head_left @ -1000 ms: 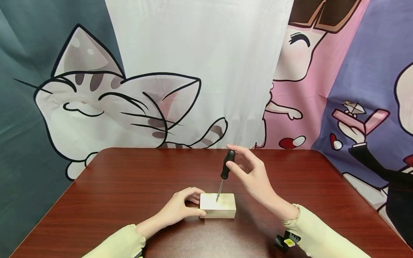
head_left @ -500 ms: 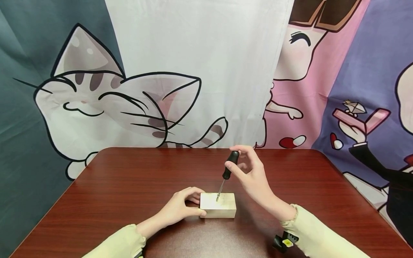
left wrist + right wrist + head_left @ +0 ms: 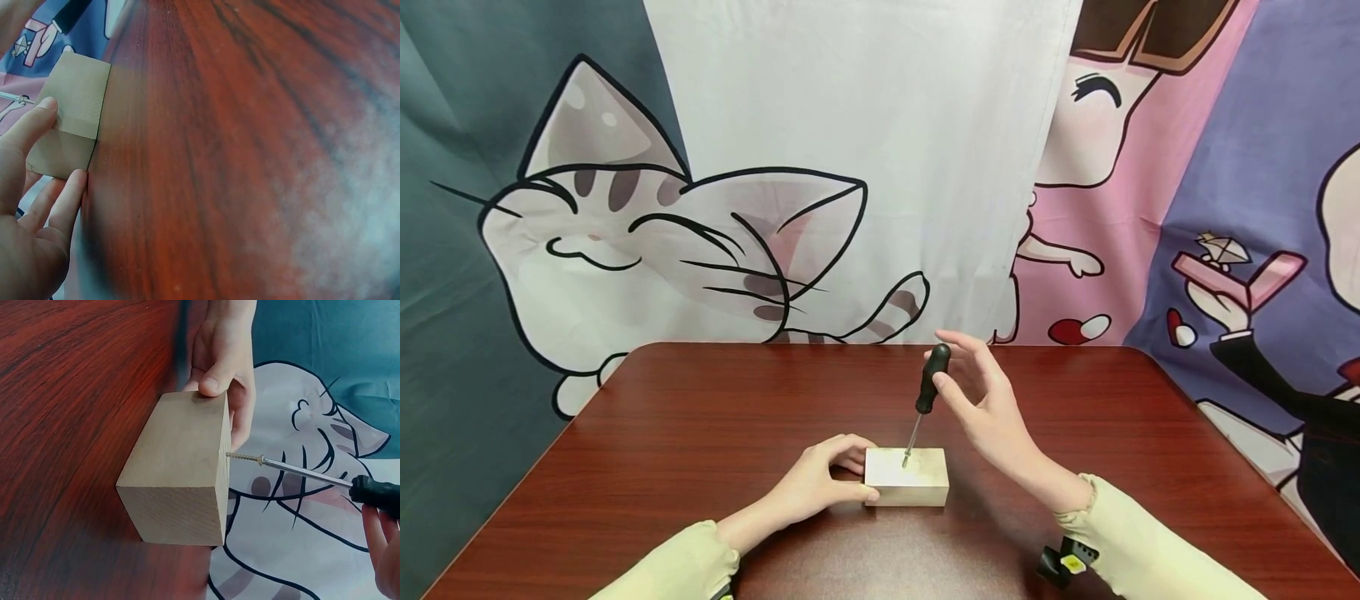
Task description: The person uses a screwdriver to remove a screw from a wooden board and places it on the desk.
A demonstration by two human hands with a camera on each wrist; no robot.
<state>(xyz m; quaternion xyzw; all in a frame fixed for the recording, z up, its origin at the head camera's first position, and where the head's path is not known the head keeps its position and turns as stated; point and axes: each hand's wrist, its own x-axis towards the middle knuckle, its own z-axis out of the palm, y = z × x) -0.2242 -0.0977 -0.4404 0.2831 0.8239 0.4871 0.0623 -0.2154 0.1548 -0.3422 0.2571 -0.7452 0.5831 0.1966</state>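
Note:
A pale rectangular wooden block (image 3: 907, 497) lies on the table in front of me. My left hand (image 3: 820, 475) grips its left end, thumb along the near face and fingers round the back. From the block's top stands a brass-coloured screw (image 3: 245, 457), part of its thread showing in the right wrist view. The tip of a screwdriver (image 3: 933, 379) with a black handle and thin metal shaft meets the screw head, leaning slightly right. My right hand (image 3: 992, 412) holds the handle between thumb and fingers, the index finger reaching above its end.
The dark red-brown table (image 3: 737, 400) has rounded far corners. Behind it hangs a cloth backdrop (image 3: 850, 100) printed with a cartoon cat and figures. A black device with a yellow label (image 3: 1067, 562) sits at my right wrist.
The screwdriver handle tilted right, then came back more upright as my right fingers loosened and shifted round it. My left hand and the block have stayed put.

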